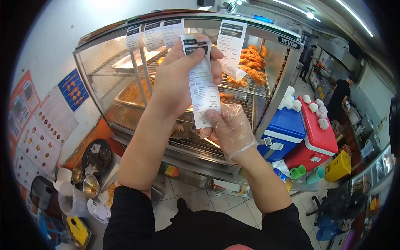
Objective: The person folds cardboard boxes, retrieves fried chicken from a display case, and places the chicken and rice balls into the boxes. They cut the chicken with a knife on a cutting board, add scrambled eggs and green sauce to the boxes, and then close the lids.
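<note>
A long printed receipt (200, 89) is held up in front of a glass food warmer (104, 54). My bare left hand (177, 77) pinches its upper part, with the thumb across the dark printed band. Lower down, my right hand (231, 129), in a clear plastic glove, grips the bottom end of the same slip. Behind the hands, fried chicken (252, 62) lies on the warmer's wire racks. Several other slips hang from the top edge of the warmer, one of them (230, 46) just right of my left hand.
Blue (281, 129) and red (314, 141) cooler boxes stand at the right, with white wrapped bundles (287, 100) on top. Bowls, a black mortar (96, 157) and a tub (73, 200) are at the lower left. Two people (307, 62) are in the background.
</note>
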Action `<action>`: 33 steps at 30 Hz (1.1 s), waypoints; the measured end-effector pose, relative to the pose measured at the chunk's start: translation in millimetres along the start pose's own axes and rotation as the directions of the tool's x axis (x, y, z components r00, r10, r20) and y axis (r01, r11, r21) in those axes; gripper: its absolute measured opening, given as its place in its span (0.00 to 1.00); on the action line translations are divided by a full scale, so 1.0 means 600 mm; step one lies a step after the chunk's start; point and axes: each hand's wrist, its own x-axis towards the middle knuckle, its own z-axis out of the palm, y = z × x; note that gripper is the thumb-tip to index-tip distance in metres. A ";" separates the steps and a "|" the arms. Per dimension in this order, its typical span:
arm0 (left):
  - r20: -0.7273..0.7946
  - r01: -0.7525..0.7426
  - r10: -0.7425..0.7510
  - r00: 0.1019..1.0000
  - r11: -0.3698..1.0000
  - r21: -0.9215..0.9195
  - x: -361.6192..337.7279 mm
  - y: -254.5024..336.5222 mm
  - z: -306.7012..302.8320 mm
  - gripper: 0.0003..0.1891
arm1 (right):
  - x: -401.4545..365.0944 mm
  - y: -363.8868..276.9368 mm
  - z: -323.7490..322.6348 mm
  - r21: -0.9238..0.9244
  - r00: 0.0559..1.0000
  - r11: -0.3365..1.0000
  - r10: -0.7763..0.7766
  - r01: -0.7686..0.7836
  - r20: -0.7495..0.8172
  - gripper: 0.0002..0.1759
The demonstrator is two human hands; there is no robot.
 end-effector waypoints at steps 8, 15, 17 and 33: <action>-0.036 -0.069 0.065 0.997 0.991 -0.112 0.005 0.003 0.008 0.10 | 0.024 -0.001 -0.005 0.003 0.997 0.999 0.047 -0.047 -0.058 0.13; -0.019 -0.077 0.080 0.997 0.989 0.130 0.042 0.034 -0.020 0.13 | 0.077 0.075 0.006 0.235 0.997 0.970 0.073 -0.063 -0.035 0.16; -0.044 -0.341 0.470 0.882 0.699 0.629 0.067 0.048 -0.031 0.13 | 0.090 0.049 0.018 0.087 0.980 0.987 0.146 -0.135 -0.137 0.16; 0.695 -0.502 0.371 0.617 -0.494 0.710 0.142 0.026 -0.095 0.23 | 0.227 0.118 0.034 -0.003 0.838 0.999 0.035 -0.044 -0.545 0.16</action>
